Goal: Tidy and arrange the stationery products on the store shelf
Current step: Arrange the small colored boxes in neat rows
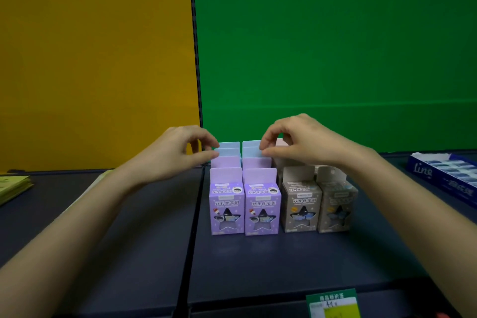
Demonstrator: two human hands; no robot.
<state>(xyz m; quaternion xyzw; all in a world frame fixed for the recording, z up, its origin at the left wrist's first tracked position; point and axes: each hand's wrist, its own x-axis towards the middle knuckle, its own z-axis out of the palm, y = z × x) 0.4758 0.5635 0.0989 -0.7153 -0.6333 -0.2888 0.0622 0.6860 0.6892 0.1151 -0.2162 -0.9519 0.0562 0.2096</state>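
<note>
A: Firstly, report finger state.

B: On the left hand (178, 148), thumb and forefinger are pinched on the left edge of a pale blue card tab (227, 150) in the back rows; the remaining fingers curl inward and are partly hidden. On the right hand (296, 141), thumb and forefinger are pinched on the right edge of the neighbouring pale blue card tab (251, 151). Contact area is small in both cases; whether each grip also catches the tab behind cannot be determined.

A: Position of the stock?

B: Four columns of small cardboard boxes stand upright on the dark blue shelf board (258, 261), right of the black divider rail (192, 214). Front row: two purple star-window boxes (227, 210) touching side by side, then two grey-brown star-window boxes (302, 208) just beside them. Behind the purple pair, only upright tabs show: purple tabs (255, 164), then pale blue ones. Box bodies in those rows are hidden.

A: Other obstructions?

B: The right wrist covers the rows behind the grey-brown boxes; a pale pink tab (281, 141) shows partly behind the fingers. Print on the far-right box is blurred. A blue tray of erasers (444, 173) is cut off at the right edge, a yellow-green stack (14, 186) at the left edge, and a green price label (333, 303) at the bottom edge, its writing illegible.
</note>
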